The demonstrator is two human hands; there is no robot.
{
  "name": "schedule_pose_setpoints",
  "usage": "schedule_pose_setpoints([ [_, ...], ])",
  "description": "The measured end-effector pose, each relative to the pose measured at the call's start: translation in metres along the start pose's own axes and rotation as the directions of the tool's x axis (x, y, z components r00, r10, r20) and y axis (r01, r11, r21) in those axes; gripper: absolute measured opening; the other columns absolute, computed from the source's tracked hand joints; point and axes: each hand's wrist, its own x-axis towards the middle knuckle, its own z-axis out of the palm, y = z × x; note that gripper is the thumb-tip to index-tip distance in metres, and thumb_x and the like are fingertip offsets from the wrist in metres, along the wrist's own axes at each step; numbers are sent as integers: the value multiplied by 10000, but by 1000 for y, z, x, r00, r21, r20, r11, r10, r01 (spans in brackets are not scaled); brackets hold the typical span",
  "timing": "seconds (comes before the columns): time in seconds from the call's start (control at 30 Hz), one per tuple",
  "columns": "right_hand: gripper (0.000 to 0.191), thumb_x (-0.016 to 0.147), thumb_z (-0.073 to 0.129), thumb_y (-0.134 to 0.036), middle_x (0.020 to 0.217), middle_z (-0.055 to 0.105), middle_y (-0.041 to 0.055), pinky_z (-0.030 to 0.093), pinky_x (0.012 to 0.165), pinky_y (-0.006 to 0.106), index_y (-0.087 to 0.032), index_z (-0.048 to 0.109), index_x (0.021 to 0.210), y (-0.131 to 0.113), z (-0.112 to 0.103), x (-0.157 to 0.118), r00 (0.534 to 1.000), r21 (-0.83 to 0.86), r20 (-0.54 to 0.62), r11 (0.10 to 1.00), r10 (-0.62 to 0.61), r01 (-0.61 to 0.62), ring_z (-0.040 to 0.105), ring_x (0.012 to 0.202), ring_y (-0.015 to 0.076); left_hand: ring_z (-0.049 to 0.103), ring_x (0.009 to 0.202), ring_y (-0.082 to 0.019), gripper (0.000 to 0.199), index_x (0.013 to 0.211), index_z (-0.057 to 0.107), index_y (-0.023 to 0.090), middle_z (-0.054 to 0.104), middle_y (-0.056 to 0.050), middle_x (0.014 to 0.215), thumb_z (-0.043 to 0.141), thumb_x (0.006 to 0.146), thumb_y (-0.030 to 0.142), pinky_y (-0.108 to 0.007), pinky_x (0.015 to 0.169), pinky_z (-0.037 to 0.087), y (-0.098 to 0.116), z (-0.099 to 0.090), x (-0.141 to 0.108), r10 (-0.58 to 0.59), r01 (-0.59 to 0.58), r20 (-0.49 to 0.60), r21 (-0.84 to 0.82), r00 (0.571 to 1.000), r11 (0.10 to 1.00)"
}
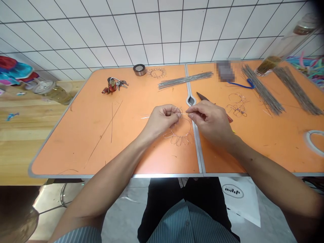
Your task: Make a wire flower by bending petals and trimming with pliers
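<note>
A thin wire ring with several small wire loops along its lower edge, a looped wire ring (180, 136), hangs from my left hand (165, 118) over the orange table. Thumb and index finger of that hand are pinched on the wire. My right hand (212, 120) is closed in a pinch at the right, its fingertips on a short wire end that runs across from the left hand. Under the right hand lies a pair of pliers (202, 96), mostly covered. Loose wire ends stick out to the left of my left wrist.
Wire bundles (186, 80) lie at the back, with more at the right. Finished-looking wire loops (237, 109) rest right of my hand. A tape roll (139, 70), keys (115, 84) and a glass bottle (269, 64) stand around. A seam (198, 148) with a hole splits the folding table.
</note>
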Motion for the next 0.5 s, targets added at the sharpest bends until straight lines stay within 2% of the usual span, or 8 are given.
schedule_pose_setpoints([
  [0.07,100,942,759,-175,918,796,28,580,754,370,-248,824,963,-3,-3,2,990,139,-7,980,142,-140,720,828,204,568,559,-93,104,800,754,164,669,11,662,823,802,241,-225,538,467,0,1,0,12,-12,-15,-21,1000,1000],
  [0.13,41,908,821,-244,927,806,33,598,745,368,-246,819,948,-5,-7,5,954,283,31,913,299,-295,731,815,203,569,551,-92,120,803,755,164,676,11,662,834,793,254,-224,539,470,1,1,0,9,-10,-27,-44,1000,999],
  [0.23,138,870,883,-329,910,801,32,603,724,357,-242,814,953,-7,-12,8,892,413,117,795,438,-445,728,783,193,554,516,-82,150,776,734,168,680,10,652,837,796,275,-223,525,452,2,1,0,-40,38,-28,-81,999,996],
  [0.33,168,845,907,-333,898,791,27,601,719,351,-240,811,948,-9,-14,9,876,448,127,761,465,-469,717,765,182,550,507,-81,174,761,718,173,683,6,649,843,796,288,-223,520,445,2,1,0,-69,66,-24,-100,997,993],
  [0.5,178,826,936,-332,917,790,33,626,757,370,-250,811,924,-10,-12,9,883,468,90,763,461,-446,720,805,194,582,562,-95,127,768,741,176,684,0,661,841,786,251,-221,541,465,3,2,-1,-10,6,-50,-71,999,997],
])
